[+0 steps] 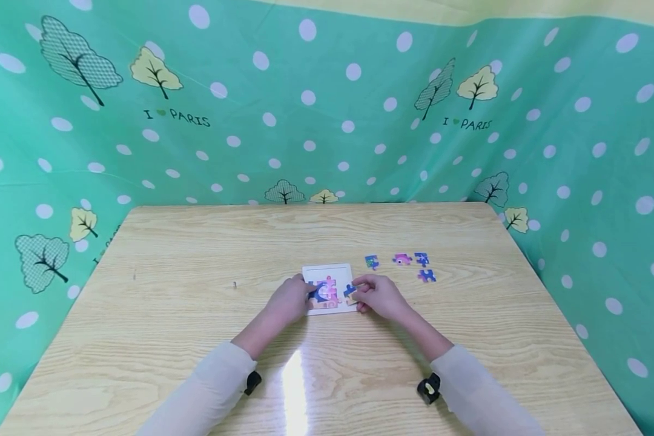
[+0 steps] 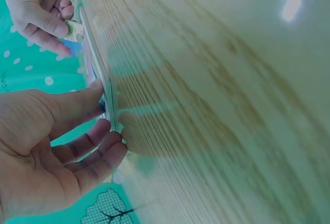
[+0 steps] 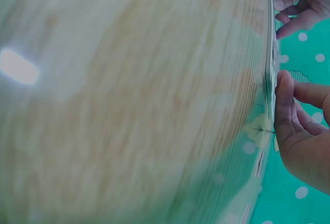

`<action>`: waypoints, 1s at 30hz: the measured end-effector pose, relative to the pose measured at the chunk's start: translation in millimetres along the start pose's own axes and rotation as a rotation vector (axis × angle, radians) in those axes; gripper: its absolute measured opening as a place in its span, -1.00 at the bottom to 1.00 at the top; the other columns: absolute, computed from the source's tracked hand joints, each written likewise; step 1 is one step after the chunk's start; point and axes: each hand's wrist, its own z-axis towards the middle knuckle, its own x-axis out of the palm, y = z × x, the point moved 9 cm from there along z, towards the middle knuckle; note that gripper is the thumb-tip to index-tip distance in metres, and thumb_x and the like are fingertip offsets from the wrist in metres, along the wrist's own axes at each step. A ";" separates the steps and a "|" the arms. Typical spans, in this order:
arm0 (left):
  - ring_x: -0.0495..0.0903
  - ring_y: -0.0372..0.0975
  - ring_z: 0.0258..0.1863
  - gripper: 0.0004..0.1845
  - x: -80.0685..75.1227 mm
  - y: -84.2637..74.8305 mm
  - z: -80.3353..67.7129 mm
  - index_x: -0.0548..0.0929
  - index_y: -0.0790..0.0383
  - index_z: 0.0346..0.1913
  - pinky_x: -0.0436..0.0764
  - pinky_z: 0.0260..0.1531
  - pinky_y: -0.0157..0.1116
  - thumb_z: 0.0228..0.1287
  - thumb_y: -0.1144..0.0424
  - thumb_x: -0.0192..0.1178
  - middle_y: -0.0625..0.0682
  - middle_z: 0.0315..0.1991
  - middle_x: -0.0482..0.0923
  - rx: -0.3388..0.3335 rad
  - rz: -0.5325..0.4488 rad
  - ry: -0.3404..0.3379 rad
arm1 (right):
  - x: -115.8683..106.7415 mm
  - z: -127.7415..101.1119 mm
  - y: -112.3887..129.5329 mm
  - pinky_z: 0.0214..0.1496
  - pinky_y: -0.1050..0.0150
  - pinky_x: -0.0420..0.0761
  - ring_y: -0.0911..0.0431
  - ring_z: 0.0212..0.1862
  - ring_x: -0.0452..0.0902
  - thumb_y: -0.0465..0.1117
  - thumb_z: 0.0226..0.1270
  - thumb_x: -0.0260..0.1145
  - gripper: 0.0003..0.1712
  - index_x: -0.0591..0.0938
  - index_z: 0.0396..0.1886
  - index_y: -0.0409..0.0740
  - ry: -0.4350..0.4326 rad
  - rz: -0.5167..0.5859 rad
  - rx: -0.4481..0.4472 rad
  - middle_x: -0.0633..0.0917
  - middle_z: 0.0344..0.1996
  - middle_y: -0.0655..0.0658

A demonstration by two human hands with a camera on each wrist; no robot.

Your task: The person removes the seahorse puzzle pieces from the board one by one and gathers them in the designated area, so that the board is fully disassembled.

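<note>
- On the table (image 1: 196,327), the left hand (image 1: 290,298) grips the tray (image 1: 327,267), maybe to keep it still.
- Over its right side, the right hand (image 1: 380,297) pinches a piece (image 1: 349,292).
- Four loose pieces (image 1: 401,260) lie near, likely for easy reach.

The left hand (image 1: 289,298) covers part of the white tray (image 1: 329,267). The right hand (image 1: 380,295) partly hides a puzzle piece (image 1: 349,290). The head view crops both sleeves (image 1: 207,383).

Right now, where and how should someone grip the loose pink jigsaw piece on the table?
Probably pinch the pink jigsaw piece by its near and far edges, coming from above on its left: it lies flat, and a blue jigsaw piece sits close on its right.
</note>
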 end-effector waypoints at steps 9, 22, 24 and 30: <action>0.48 -0.10 -0.29 -0.64 -1.1 1.8 -0.6 0.56 0.25 -0.01 0.52 -0.22 -0.19 0.06 0.32 0.18 0.20 -0.17 0.48 0.007 0.010 -0.009 | -17.4 -1.2 -4.7 -0.40 0.23 0.63 0.04 -0.51 0.58 -0.35 0.08 0.24 -0.69 0.53 -0.12 -0.30 -0.004 0.069 0.012 0.59 -0.47 -0.24; 0.49 -0.09 -0.31 -0.64 -1.6 0.8 -1.1 0.58 0.25 -0.03 0.53 -0.24 -0.20 0.02 0.33 0.20 0.18 -0.21 0.49 0.020 0.015 -0.031 | -56.5 -8.9 -29.2 -0.38 0.25 0.62 0.05 -0.49 0.60 -0.30 0.11 0.23 -0.65 0.51 -0.07 -0.30 -0.045 0.016 0.043 0.62 -0.46 -0.22; 0.49 -0.10 -0.32 -0.64 -1.0 0.4 -0.7 0.58 0.25 -0.03 0.53 -0.25 -0.20 0.02 0.33 0.20 0.17 -0.22 0.49 0.026 0.020 -0.032 | -62.8 -10.4 -33.7 -0.38 0.25 0.62 0.05 -0.48 0.60 -0.30 0.12 0.23 -0.64 0.50 -0.06 -0.32 -0.044 0.011 0.046 0.62 -0.45 -0.22; 0.49 -0.09 -0.32 -0.65 0.0 -2.4 -1.0 0.58 0.27 -0.04 0.53 -0.25 -0.19 0.04 0.32 0.19 0.18 -0.22 0.49 0.042 0.018 -0.034 | -81.7 -16.6 -43.5 -0.39 0.25 0.62 0.04 -0.48 0.59 -0.31 0.14 0.20 -0.63 0.48 -0.04 -0.36 -0.042 -0.015 0.044 0.62 -0.44 -0.24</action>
